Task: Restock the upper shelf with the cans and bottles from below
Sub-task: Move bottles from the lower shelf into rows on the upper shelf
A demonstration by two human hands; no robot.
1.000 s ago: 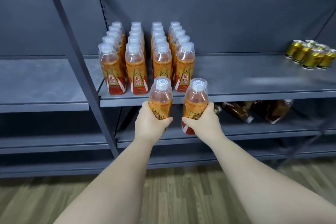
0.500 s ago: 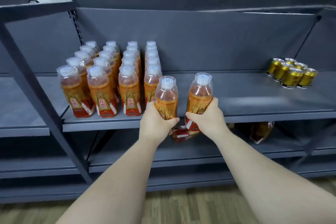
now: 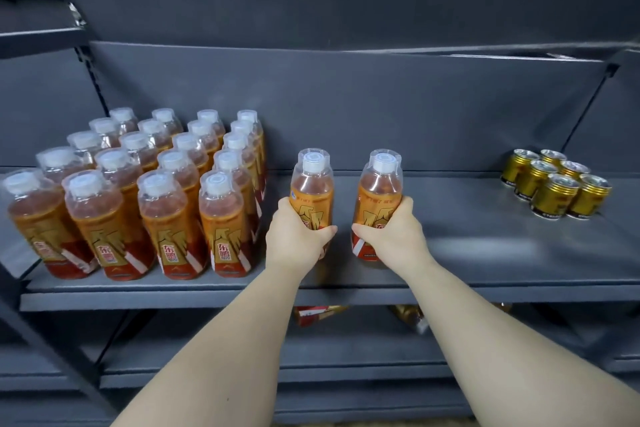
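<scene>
Your left hand [image 3: 298, 239] has its fingers curled round 1 orange bottle [image 3: 311, 184], your right hand [image 3: 393, 236] round a 2nd bottle [image 3: 379, 191]. Both are upright, apart, at the near part of the upper shelf [image 3: 502, 253]. Left of them stands a block of matching bottles [image 3: 138, 201]; far right, gold cans [image 3: 554, 184].

Grey shelf [image 3: 485, 246] carries orange bottles [image 3: 162, 215] and gold cans [image 3: 554, 198].

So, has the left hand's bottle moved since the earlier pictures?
Yes. The bottle in the left hand rose and went forward: once below the front edge of the upper shelf, its base is now over it.
</scene>
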